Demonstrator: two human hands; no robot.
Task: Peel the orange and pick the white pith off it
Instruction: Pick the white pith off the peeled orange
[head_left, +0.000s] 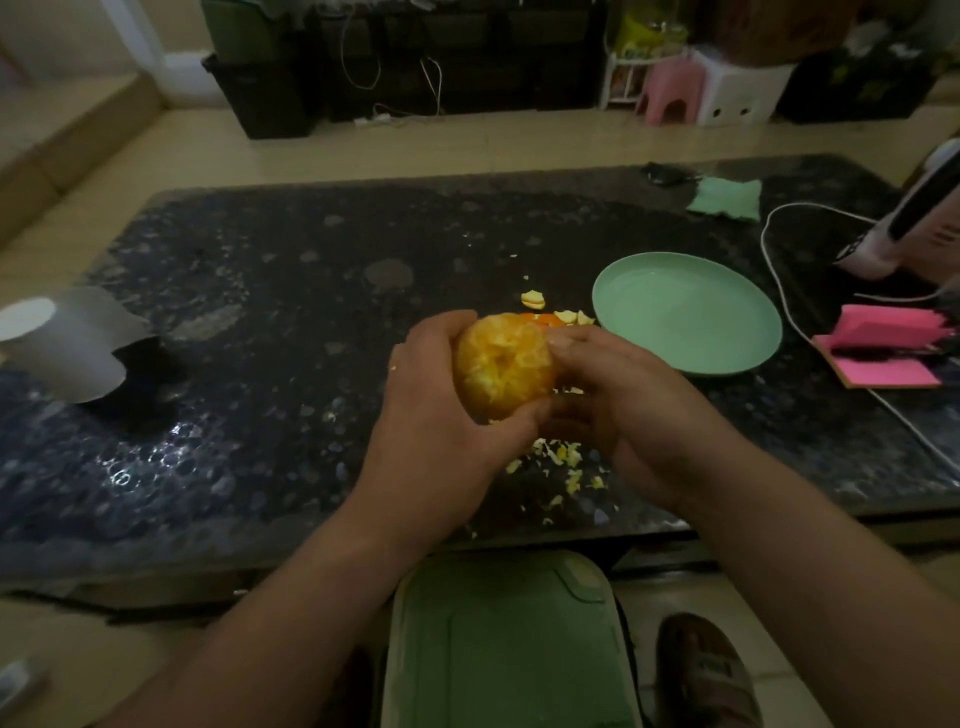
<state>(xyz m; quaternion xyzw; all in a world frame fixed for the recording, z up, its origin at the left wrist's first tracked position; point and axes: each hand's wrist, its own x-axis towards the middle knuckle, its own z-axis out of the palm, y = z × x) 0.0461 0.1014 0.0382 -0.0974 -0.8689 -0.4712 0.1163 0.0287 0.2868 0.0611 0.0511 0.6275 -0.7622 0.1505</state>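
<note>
The orange (503, 364) is held above the table's near edge, almost fully peeled. The left hand (436, 415) grips it; the right hand (618, 410) pinches pith on its side. Some pith seems left.

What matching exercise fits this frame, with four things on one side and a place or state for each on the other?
Things:
1. orange
2. green plate
3. peel scraps
4. pink notepad

Places or states:
A. at the far right of the table
B. held between the left hand and the right hand
C. empty, just right of the hands
D. scattered on the table around the hands

Pairs: 1-B, 2-C, 3-D, 4-A
</note>
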